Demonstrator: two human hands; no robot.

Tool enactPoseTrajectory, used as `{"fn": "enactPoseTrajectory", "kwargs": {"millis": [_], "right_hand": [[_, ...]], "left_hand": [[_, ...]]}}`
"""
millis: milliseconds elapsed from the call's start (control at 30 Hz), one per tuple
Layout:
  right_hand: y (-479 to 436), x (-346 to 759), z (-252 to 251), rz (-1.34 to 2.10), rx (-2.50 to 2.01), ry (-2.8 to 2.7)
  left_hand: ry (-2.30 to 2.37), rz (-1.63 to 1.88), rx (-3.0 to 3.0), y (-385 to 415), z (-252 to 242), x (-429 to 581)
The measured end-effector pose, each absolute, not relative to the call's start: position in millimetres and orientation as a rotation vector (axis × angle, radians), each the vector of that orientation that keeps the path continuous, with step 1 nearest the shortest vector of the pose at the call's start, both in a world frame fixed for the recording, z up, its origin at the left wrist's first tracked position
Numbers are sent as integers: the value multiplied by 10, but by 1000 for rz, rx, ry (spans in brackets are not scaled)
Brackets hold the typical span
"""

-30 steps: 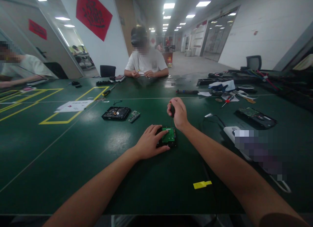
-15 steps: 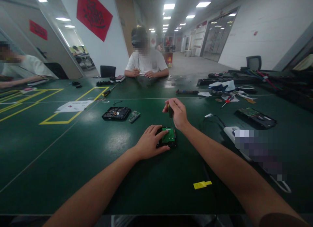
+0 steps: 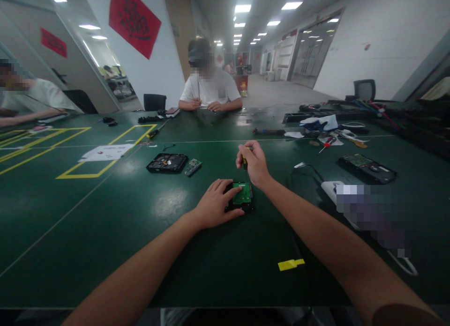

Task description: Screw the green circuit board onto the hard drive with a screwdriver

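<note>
A hard drive [image 3: 249, 206] lies on the green table with its green circuit board [image 3: 242, 196] facing up. My left hand [image 3: 216, 202] steadies it from the left: the thumb is along the near edge, one fingertip presses on the board and the other fingers rest at the far left edge. In my closed right hand [image 3: 257, 164] is an upright screwdriver [image 3: 245, 163] with a black and yellow handle. Its thin shaft points down at the drive's far right corner; whether the tip sits in a screw is too small to tell.
Left of the hands lie an opened hard drive [image 3: 167, 163] and a loose circuit board [image 3: 193, 167]. To the right are another hard drive [image 3: 367, 168], a white power strip [image 3: 333, 195] and a red screwdriver [image 3: 326, 145]. A co-worker [image 3: 211, 89] sits across the table.
My right hand's fingers have turned slightly around the screwdriver, and more of the yellow on its handle shows. My left hand and the hard drive have stayed in place.
</note>
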State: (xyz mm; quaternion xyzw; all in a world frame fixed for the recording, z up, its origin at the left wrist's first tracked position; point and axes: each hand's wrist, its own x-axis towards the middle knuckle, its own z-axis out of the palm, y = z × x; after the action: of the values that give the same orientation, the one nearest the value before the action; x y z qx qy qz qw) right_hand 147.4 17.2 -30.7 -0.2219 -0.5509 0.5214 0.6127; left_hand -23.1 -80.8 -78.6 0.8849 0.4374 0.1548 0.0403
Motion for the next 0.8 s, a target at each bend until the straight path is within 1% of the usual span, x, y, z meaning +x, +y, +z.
{"fn": "enactPoseTrajectory", "kwargs": {"millis": [267, 500, 800], "right_hand": [[228, 1521, -293, 1069, -544, -1311], [240, 1513, -290, 1209, -438, -1256], [243, 1495, -322, 1160, -504, -1228]], "left_hand": [[1355, 477, 2695, -822, -782, -226], [1345, 492, 2705, -821, -786, -225], [1349, 479, 2706, -819, -784, -224]]}}
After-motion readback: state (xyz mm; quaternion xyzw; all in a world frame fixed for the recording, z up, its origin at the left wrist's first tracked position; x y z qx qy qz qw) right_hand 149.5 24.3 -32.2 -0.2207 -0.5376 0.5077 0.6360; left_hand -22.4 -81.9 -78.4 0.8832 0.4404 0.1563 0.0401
